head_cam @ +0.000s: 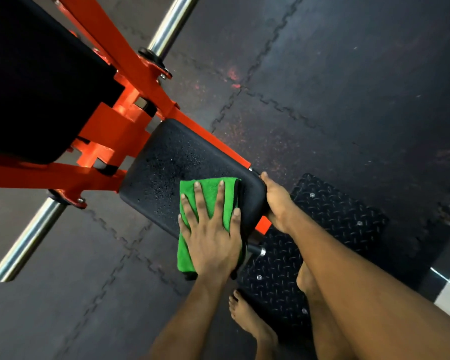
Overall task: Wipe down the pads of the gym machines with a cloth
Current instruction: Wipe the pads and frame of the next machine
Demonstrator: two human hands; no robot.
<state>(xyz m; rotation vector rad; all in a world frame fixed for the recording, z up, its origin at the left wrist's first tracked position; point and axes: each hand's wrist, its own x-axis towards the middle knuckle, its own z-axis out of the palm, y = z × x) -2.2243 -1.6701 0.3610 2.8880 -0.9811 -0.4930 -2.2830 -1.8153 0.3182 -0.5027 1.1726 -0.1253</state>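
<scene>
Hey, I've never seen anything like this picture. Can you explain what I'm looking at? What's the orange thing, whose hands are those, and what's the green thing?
This is one picture from a camera worn on a person's head, looking down at their own arms. The orange frame with chrome bars is a gym machine standing on a dark rubber floor. The black cushion is its seat pad, speckled with droplets. The left hand lies flat on a folded green cloth, pressing it onto the pad. The right hand grips the pad's near edge, probably to steady it.
</scene>
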